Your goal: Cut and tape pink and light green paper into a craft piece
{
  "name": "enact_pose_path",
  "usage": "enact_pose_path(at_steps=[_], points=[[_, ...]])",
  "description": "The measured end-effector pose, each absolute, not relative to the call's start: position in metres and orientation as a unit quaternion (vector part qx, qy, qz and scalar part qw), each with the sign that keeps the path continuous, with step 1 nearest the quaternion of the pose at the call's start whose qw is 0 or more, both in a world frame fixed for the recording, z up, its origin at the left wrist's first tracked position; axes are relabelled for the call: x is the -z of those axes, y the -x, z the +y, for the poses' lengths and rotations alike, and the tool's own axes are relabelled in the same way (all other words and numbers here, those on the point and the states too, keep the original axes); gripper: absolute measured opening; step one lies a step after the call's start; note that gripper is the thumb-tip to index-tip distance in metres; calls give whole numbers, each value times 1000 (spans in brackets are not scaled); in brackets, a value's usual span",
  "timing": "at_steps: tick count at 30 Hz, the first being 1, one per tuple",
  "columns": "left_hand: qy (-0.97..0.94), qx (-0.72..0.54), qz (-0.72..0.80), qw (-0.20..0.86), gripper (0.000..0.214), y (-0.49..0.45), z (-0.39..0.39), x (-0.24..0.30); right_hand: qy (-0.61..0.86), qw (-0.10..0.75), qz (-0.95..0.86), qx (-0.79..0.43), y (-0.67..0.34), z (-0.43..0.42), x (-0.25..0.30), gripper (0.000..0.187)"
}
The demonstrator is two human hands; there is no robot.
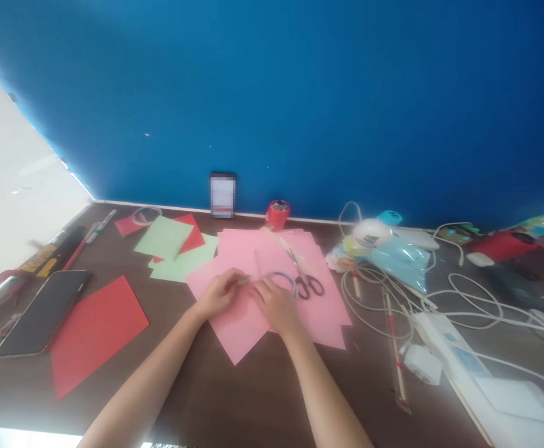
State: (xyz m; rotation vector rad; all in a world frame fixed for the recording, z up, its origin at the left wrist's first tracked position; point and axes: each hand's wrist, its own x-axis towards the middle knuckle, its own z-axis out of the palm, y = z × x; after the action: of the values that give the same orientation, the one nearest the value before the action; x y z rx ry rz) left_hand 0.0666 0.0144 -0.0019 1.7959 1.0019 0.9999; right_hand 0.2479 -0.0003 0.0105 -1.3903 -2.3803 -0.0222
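My left hand is closed in a pinch over the pink paper, with a small greyish-green piece at its fingertips; its kind is too small to tell. Close beside it, my right hand lies with fingers extended on the pink paper. Several pink sheets overlap beneath both hands. Partly hidden behind my right hand is a thin ring, apparently a tape roll. Scissors with dark handles lie on the sheets just right of it, blades pointing away.
Green sheets and red paper lie left, near a dark phone. Another phone leans on the blue wall. A red roll stands behind the sheets. White cables, a power strip and a thin packaged stick occupy the right.
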Motion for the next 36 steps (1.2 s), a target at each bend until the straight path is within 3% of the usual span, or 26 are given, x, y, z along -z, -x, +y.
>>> enact_pose_path(at_steps=[29,36], points=[[-714,-392,380,439,42,-66,12,2,518,178,-837,-18,-248,1,-8,22],[-715,-387,397,426,26,-69,11,-1,523,182,-833,-17,-248,0,-10,23]])
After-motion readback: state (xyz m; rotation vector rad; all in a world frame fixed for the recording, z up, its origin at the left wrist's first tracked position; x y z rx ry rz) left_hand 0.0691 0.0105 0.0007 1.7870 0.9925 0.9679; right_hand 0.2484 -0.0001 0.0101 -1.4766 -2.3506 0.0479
